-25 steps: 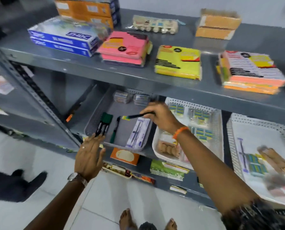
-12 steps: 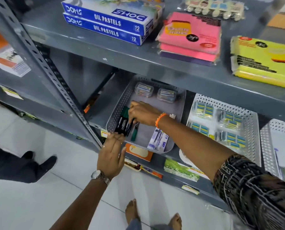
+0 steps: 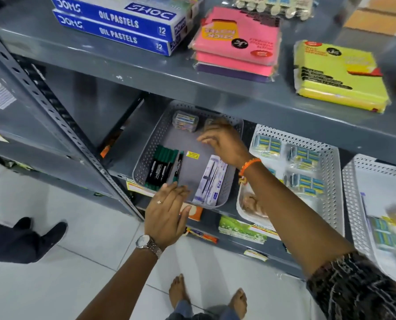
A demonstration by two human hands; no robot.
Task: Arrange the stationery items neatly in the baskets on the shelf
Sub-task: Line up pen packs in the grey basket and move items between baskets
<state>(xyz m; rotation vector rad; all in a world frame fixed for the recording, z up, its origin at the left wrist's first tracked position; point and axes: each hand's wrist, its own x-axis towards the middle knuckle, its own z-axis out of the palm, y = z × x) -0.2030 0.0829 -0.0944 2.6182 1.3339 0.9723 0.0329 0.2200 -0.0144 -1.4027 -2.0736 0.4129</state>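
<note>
A grey perforated basket [image 3: 146, 155] sits on the middle shelf. Inside it lie several black-and-green markers [image 3: 161, 167] at the left, a white pen pack [image 3: 212, 179] at the right, a small yellow label [image 3: 193, 154] in the middle and a clear box of small items [image 3: 185, 121] at the back. My right hand [image 3: 224, 142] hovers open over the basket's back right, holding nothing. My left hand [image 3: 168, 211] is open, fingers together, at the basket's front rim. A white basket [image 3: 330, 158] to the right holds several blue-and-yellow packets.
The top shelf carries blue oil pastel boxes [image 3: 123, 24], pink sticky notes [image 3: 238, 40] and a yellow pack [image 3: 340, 75]. Another white basket [image 3: 351, 199] stands at far right. A slotted steel upright [image 3: 54, 112] runs diagonally at left. Another person's dark shoes [image 3: 40, 232] and my bare feet are on the tiled floor.
My right hand set the marker down among the others and has lifted away toward the basket's back right, now holding nothing. The camera view has shifted left and closer.
</note>
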